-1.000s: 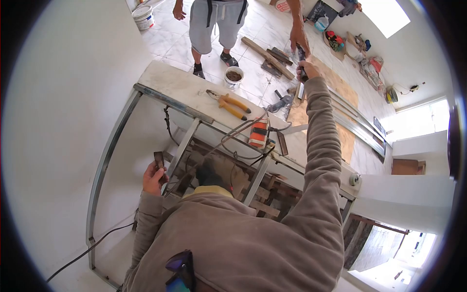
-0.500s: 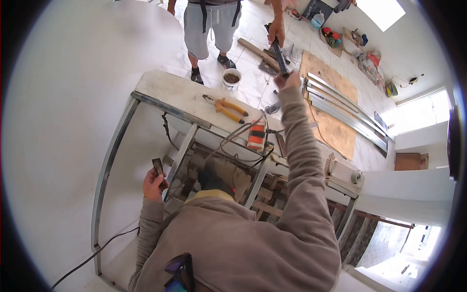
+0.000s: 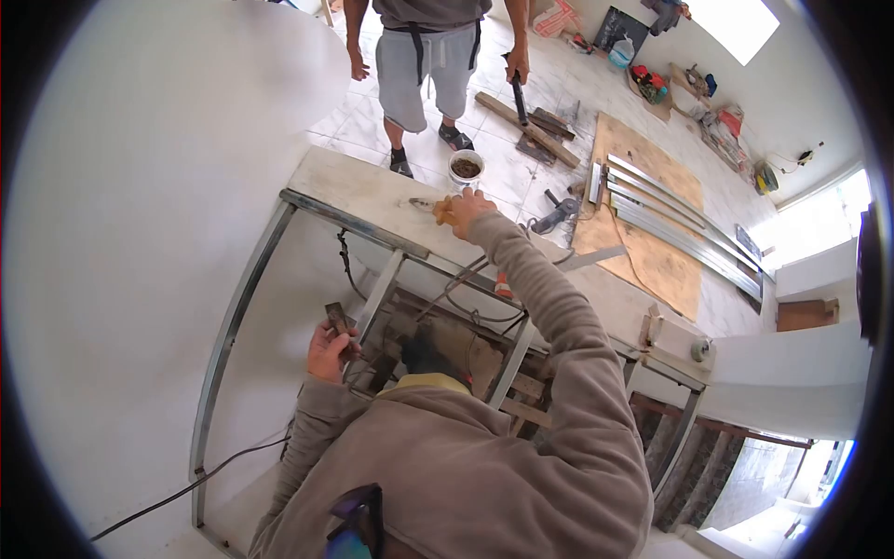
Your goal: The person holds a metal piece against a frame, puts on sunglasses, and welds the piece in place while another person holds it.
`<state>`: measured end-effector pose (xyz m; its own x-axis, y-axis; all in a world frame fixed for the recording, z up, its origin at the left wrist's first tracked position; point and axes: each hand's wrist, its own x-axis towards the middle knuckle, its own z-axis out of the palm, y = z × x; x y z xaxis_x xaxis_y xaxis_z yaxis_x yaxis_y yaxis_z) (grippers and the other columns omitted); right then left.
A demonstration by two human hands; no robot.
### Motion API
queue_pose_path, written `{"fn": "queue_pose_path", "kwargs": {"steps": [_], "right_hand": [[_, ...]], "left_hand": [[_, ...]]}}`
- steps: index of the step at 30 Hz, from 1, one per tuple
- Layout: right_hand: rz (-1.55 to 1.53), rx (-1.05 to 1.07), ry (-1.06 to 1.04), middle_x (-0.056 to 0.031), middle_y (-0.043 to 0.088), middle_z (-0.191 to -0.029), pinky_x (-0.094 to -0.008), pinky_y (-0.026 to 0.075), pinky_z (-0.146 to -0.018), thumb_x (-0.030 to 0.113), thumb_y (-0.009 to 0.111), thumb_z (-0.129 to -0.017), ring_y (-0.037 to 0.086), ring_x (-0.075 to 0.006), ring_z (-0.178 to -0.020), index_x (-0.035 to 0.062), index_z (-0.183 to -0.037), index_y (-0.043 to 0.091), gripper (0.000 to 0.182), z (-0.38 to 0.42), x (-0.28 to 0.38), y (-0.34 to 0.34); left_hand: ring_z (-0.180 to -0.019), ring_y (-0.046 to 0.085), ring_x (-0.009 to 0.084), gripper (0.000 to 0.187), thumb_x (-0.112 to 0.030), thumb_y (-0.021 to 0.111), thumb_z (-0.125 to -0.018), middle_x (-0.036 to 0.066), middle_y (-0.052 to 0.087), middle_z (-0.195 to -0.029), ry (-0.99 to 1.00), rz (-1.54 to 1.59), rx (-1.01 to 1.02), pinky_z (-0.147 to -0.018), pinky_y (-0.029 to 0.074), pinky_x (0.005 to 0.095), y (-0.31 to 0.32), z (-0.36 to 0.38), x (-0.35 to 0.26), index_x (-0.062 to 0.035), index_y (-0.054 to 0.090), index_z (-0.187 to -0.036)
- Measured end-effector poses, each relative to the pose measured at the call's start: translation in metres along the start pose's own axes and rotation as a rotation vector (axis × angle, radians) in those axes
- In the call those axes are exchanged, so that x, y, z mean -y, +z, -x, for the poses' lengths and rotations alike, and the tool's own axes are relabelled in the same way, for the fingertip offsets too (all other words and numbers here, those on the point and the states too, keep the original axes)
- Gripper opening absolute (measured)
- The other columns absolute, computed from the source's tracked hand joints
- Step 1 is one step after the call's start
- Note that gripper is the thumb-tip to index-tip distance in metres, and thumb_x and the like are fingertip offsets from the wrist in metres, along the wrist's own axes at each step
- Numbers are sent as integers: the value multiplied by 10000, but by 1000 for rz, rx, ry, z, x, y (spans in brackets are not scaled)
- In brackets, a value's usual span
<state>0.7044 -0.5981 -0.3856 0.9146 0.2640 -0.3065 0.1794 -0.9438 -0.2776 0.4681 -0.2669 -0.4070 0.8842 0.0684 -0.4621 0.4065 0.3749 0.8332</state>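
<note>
Pliers with yellow-orange handles (image 3: 444,213) lie on the white countertop (image 3: 349,177), jaws pointing left. My right hand (image 3: 472,211) is closed over their handles, hiding the handle ends. Low on the left, my left hand (image 3: 328,354) pinches a small dark, flat rectangular piece (image 3: 336,317) upright, beside the metal frame (image 3: 380,287). What this piece is I cannot make out. An orange object (image 3: 503,285) on the counter is mostly covered by my right sleeve.
Across the counter a person stands, one hand (image 3: 518,63) holding a black bar-like tool (image 3: 519,101). A white bucket (image 3: 466,169), a power tool (image 3: 556,213) and metal profiles (image 3: 675,233) on plywood (image 3: 684,284) are on the floor. Cables (image 3: 456,279) hang along the counter edge.
My right hand has left the black tool, now held by the other person alone, and come back onto the pliers. My left hand still holds the dark piece.
</note>
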Motion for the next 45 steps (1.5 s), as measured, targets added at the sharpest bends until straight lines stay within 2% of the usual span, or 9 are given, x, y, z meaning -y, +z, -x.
{"fn": "queue_pose_path", "kwargs": {"steps": [5,11,17,20,22,25,31,39,45], "right_hand": [[-425,-272,-112,-167,578,-1126,-430,495,-892,324,681,-814,600,-327,-985,37,-1196,581,488,68,57,-35],[-1513,114,-29,-104,611,-928,-259,497,-482,237,694,-849,593,-103,-760,-22,-1210,492,487,152,108,39],[-937,-563,-256,-233,587,-1011,-429,516,-796,228,715,-799,625,-403,-853,-20,-1238,444,573,208,164,112],[-779,-373,-290,-199,602,-915,-424,513,-793,257,682,-830,620,-385,-849,18,-1166,542,435,234,154,84],[-877,-373,-140,-150,619,-839,-417,513,-763,270,643,-871,628,-343,-831,51,-1039,634,276,235,103,50],[-678,-989,433,-143,617,-867,-407,495,-763,146,663,-841,600,-319,-849,47,-1000,654,187,219,-21,74],[-293,-684,617,-166,580,-1039,-439,449,-897,230,691,-814,542,-345,-1022,33,-1111,649,359,223,-120,126],[-115,-954,892,-193,608,-890,-466,465,-819,253,674,-795,560,-377,-910,12,-897,656,262,278,-223,165],[-59,-777,970,-164,608,-1095,-458,452,-917,351,696,-797,560,-328,-1054,44,-1132,629,460,284,-190,107]], "left_hand": [[-748,617,152,610,-64,579,-883,137,647,-1043,94,-81,116,-640,520,285,14,-7,-9,-87,328,-1438],[-808,624,138,474,-162,547,-949,99,645,-1086,123,-141,139,-678,521,285,28,-28,-3,-69,431,-1399],[-850,631,200,511,-426,388,-1008,86,597,-1181,-43,227,310,-722,543,336,62,-10,18,-35,527,-1306],[-854,627,222,540,-462,391,-988,103,570,-1205,-248,310,257,-723,542,369,80,6,1,-32,536,-1280],[-840,612,240,520,-426,389,-982,115,573,-1162,-267,334,330,-734,536,392,66,-1,6,-21,532,-1275],[-827,603,237,499,-390,403,-963,122,569,-1144,-279,356,348,-690,536,389,56,-3,9,-14,545,-1258],[-806,592,233,492,-389,411,-961,125,564,-1150,-300,315,297,-665,540,372,64,-5,8,-15,549,-1250],[-816,585,238,479,-382,420,-961,123,564,-1157,-229,298,220,-679,528,383,42,-4,7,-15,538,-1246],[-838,586,236,459,-363,430,-951,110,586,-1127,-229,249,171,-709,528,384,29,2,5,-26,553,-1238]]}}
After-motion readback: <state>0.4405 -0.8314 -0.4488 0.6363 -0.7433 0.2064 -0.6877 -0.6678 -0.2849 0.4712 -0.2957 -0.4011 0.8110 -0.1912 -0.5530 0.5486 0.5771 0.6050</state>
